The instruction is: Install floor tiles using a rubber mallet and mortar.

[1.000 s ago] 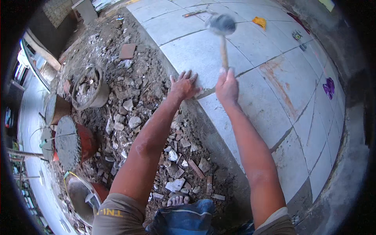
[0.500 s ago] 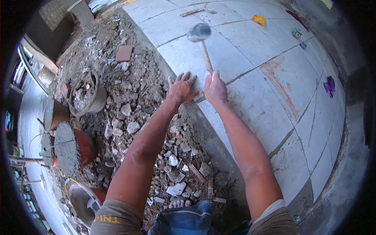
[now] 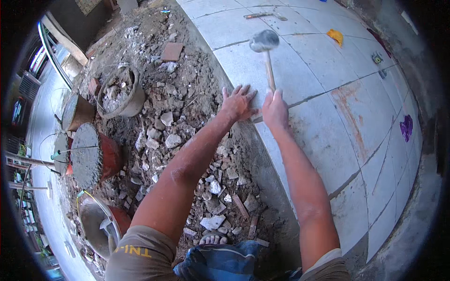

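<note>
My left hand (image 3: 238, 102) rests with fingers spread on the edge of a pale grey tile (image 3: 253, 68). My right hand (image 3: 276, 110) grips the wooden handle of a rubber mallet (image 3: 264, 41), whose dark, motion-blurred head is over the tiles beyond both hands. The mallet sits just right of my left hand in the picture. Along the tiles' left border runs a strip of cement, then broken rubble (image 3: 173, 139).
Buckets of wet mortar (image 3: 86, 157) and debris (image 3: 117, 89) stand at left, with another bucket holding a trowel (image 3: 105, 225). On the tiles lie a narrow tool (image 3: 265, 16), yellow cloth (image 3: 334, 36), tape measure (image 3: 376, 58) and purple bag (image 3: 406, 128). A wall borders the right.
The mallet head swung left and lower from a second ago to half a second ago. My view has since shifted, moving the scene rightward in frame. My left hand stays on the tile edge.
</note>
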`<control>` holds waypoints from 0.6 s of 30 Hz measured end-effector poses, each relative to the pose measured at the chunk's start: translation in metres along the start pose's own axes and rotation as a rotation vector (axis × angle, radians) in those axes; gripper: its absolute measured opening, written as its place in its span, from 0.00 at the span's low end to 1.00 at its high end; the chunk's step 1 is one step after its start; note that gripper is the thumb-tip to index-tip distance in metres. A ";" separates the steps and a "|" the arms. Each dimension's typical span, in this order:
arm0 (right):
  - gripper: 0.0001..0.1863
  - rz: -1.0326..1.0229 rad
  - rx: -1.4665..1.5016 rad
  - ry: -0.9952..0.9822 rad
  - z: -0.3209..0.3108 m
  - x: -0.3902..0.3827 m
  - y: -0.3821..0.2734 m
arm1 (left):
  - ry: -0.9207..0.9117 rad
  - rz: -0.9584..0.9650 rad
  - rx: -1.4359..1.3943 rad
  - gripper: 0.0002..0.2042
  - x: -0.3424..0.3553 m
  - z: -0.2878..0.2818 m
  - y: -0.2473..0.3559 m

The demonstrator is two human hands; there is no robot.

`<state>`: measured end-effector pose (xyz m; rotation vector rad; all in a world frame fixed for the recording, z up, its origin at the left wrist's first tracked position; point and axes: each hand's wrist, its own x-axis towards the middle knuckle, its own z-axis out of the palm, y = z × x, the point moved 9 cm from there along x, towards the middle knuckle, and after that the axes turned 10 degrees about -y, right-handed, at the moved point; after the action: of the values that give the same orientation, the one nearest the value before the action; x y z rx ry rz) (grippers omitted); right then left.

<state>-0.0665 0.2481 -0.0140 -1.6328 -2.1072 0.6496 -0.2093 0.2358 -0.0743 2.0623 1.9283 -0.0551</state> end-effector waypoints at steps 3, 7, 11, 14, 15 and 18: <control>0.19 0.039 -0.088 -0.100 0.014 -0.007 0.005 | 0.002 0.008 0.007 0.43 -0.001 0.004 0.000; 0.20 -0.012 -0.067 -0.057 0.002 0.009 -0.022 | -0.017 0.009 0.018 0.42 -0.002 0.005 0.002; 0.20 0.044 -0.173 -0.240 0.026 0.014 -0.002 | -0.036 0.014 0.011 0.41 -0.003 0.004 0.005; 0.21 -0.003 -0.002 -0.050 0.012 0.016 -0.029 | -0.038 0.007 -0.004 0.40 -0.003 0.006 0.002; 0.21 -0.007 -0.004 -0.056 0.013 0.016 -0.030 | -0.030 -0.009 -0.002 0.41 -0.004 0.006 0.000; 0.21 -0.023 -0.069 -0.139 0.027 0.019 -0.033 | -0.005 0.001 0.022 0.39 0.001 0.008 -0.007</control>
<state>-0.1124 0.2560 -0.0165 -1.6404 -2.2665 0.7089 -0.2148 0.2345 -0.0839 2.0752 1.9320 -0.0822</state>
